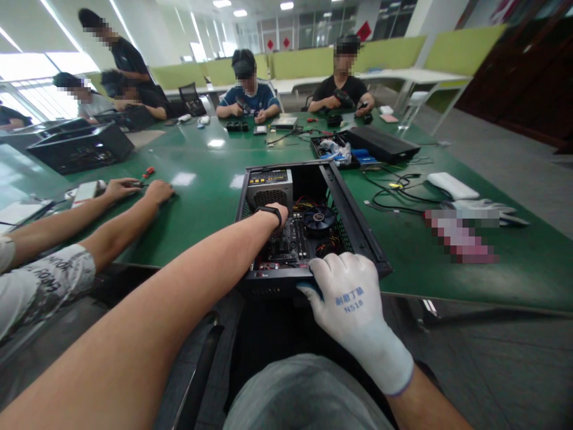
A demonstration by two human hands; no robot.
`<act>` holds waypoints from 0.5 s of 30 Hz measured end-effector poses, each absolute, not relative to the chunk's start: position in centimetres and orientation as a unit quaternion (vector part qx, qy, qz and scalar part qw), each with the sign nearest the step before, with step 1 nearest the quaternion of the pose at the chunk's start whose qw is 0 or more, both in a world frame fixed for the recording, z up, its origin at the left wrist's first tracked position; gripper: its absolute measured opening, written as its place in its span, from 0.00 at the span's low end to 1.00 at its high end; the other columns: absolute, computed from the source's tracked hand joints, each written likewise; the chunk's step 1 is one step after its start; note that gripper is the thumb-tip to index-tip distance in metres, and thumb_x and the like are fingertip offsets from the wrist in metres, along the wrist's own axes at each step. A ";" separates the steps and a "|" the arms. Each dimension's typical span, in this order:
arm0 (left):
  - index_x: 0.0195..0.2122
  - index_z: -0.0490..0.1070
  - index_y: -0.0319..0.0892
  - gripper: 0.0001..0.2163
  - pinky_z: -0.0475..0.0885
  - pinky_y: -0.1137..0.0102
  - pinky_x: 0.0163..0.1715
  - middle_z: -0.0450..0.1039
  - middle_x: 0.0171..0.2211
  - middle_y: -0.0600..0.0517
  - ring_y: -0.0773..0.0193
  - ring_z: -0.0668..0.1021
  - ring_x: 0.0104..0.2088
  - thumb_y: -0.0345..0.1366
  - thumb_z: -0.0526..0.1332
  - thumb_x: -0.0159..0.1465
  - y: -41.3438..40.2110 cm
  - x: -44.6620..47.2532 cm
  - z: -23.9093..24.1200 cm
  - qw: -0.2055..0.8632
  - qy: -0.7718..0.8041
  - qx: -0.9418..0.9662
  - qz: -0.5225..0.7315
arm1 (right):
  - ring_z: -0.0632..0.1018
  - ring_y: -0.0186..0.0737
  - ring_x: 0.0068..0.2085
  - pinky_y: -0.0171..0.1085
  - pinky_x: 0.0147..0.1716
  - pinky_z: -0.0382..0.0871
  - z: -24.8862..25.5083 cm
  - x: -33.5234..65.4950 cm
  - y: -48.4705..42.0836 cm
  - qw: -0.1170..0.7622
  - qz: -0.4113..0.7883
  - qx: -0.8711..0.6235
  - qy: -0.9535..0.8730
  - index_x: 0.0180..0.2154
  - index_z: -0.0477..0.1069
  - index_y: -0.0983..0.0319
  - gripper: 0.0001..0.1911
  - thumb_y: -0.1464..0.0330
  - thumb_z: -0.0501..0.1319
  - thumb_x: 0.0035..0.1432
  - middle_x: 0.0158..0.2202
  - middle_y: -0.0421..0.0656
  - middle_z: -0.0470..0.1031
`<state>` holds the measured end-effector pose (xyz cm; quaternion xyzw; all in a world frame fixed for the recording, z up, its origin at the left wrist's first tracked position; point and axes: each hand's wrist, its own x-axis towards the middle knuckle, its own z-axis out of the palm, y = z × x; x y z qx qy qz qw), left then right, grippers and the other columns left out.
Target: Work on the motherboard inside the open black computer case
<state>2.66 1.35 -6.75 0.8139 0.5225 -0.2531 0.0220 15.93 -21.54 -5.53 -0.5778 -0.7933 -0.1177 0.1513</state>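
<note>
An open black computer case (358,221) lies flat on the green table (206,203) in front of me, its motherboard, round cooler fan (319,218) and silver power supply (270,185) exposed. My bare left hand (278,216), a black band on its wrist, reaches down into the case beside the fan; its fingers are hidden. My right hand (347,292), in a white glove with blue print, curls over the near front edge of the case.
A neighbour's two bare forearms (111,209) rest on the table at my left, beside a red-handled tool (147,173). Another open case (367,148), black cables (389,191), a white box (452,185) and a black case (76,146) lie around. Several people sit at the far side.
</note>
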 end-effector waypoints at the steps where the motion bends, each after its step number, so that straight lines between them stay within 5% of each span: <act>1: 0.47 0.78 0.33 0.27 0.76 0.68 0.43 0.79 0.45 0.37 0.50 0.81 0.44 0.35 0.73 0.43 1.3 2.7 -6.7 0.018 0.520 0.814 -0.258 | 0.65 0.46 0.35 0.44 0.35 0.46 -5.5 15.9 -21.5 0.150 -0.119 -0.578 -0.793 0.37 0.69 0.58 0.13 0.57 0.63 0.56 0.32 0.44 0.68; 15: 0.41 0.81 0.37 0.22 0.73 0.68 0.47 0.80 0.42 0.39 0.49 0.80 0.45 0.40 0.72 0.44 0.8 2.7 -6.8 0.062 0.530 0.826 -0.182 | 0.65 0.46 0.36 0.44 0.36 0.46 -5.4 15.9 -21.6 0.142 -0.112 -0.584 -0.791 0.39 0.70 0.59 0.14 0.56 0.60 0.59 0.33 0.45 0.70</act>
